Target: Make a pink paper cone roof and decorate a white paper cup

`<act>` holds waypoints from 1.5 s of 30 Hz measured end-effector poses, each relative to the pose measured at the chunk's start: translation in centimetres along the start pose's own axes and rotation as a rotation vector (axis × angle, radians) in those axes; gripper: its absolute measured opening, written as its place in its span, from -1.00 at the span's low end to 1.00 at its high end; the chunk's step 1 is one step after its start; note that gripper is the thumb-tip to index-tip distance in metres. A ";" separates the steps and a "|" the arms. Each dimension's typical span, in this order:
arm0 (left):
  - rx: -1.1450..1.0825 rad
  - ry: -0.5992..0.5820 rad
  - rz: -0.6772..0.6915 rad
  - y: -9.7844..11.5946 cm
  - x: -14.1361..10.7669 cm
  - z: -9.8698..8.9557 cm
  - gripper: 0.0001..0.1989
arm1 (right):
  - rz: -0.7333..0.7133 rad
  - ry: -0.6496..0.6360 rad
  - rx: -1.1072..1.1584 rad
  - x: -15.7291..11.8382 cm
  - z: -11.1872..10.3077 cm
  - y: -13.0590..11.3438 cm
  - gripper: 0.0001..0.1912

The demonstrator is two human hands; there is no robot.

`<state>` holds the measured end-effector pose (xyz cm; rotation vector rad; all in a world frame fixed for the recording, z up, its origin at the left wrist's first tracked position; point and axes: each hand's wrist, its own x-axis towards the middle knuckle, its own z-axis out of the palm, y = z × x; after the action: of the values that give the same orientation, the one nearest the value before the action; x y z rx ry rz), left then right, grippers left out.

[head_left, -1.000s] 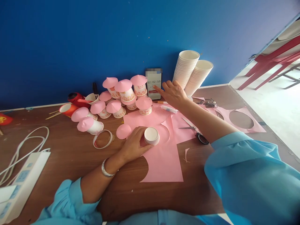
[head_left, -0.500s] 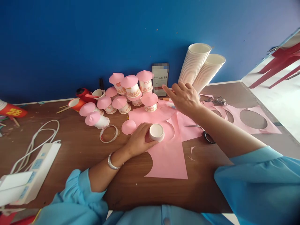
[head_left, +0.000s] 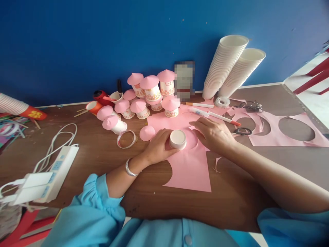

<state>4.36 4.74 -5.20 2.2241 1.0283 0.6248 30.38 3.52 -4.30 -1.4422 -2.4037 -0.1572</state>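
My left hand [head_left: 160, 145] is wrapped around a small white paper cup [head_left: 178, 138], which stands bottom up with its closed end facing me. Beneath the cup lies a sheet of pink paper [head_left: 190, 171] with round pieces cut out of it. My right hand [head_left: 213, 135] hovers over the paper just right of the cup, fingers loosely stretched toward it, and no object shows in it. Beside it is the black handle of a pair of scissors [head_left: 243, 131]; the blades are hidden. A pink paper cone [head_left: 147, 133] lies left of the cup.
Several decorated cups with pink cone roofs [head_left: 149, 89] stand by the wall. Tall stacks of white cups [head_left: 227, 65], a propped phone [head_left: 184, 80], clear tape [head_left: 222, 102], markers [head_left: 223, 118] and cut paper [head_left: 273, 130] are at the right. A power strip [head_left: 60, 171] and a tape ring [head_left: 126, 139] lie left.
My right hand has come down from in front of the phone to the paper beside the cup. My left hand still holds the cup. The view has shifted slightly.
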 end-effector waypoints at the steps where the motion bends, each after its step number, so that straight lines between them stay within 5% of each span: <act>1: 0.004 0.001 0.005 -0.1 0.0 0.1 -0.58 | -0.006 -0.009 0.013 -0.4 0.1 -0.2 -0.71; 16: -0.010 0.043 0.069 -0.9 -0.2 0.7 -0.51 | -0.053 -0.073 -0.029 -1.5 2.7 -1.6 -0.72; 22: -0.032 0.054 0.057 -1.0 -0.2 0.8 -0.50 | -0.063 -0.144 -0.009 -1.2 1.6 -1.2 -0.75; 28: -0.010 0.062 0.067 -0.8 -0.3 0.5 -0.50 | -0.011 -0.071 -0.012 -1.8 -0.1 0.2 -0.70; 45: 0.035 0.111 0.125 -1.0 -0.2 0.7 -0.50 | 0.077 -0.144 0.000 -2.3 1.3 -0.5 -0.65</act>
<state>4.19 4.86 -6.46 2.3201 0.9663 0.7987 30.64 1.71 -6.23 -1.5942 -2.4546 -0.0364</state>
